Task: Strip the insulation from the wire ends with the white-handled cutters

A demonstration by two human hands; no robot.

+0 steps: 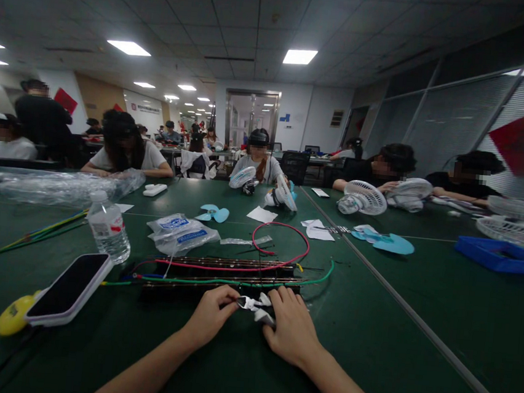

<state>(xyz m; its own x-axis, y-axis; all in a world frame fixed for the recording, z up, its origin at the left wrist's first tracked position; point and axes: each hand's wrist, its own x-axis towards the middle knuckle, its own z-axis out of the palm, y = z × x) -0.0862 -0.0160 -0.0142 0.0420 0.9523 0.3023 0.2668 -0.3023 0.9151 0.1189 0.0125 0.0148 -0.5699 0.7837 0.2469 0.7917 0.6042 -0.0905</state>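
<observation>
Left hand [208,315] pinches the dark end of a small white object [250,304] between thumb and fingers, while the right hand [293,323] curls narrowly over its forked other end. The object is at the near side of the tabletop [366,367], a matte dark-green surface in a wide office with ceiling panel lights [300,57] and people seated around.

Just beyond the fingertips lie long, thin rods [232,263] on black strips, crossed by a smooth green cable [318,282]; a glossy red cable [308,244] loops behind. A crinkled plastic bag [181,235], a clear ribbed bottle [110,231] and a flat phone [68,289], leaning on a rounded yellow object [14,316], stand to the left. Farther off are curved blue fan blades [214,213] and a ribbed white fan cage [368,197].

Green surface spreads from the right hand to a pale straight seam [416,322], and past it to a blue tray [506,257]. The rods limit reach forward; the phone is well apart from the left hand.
</observation>
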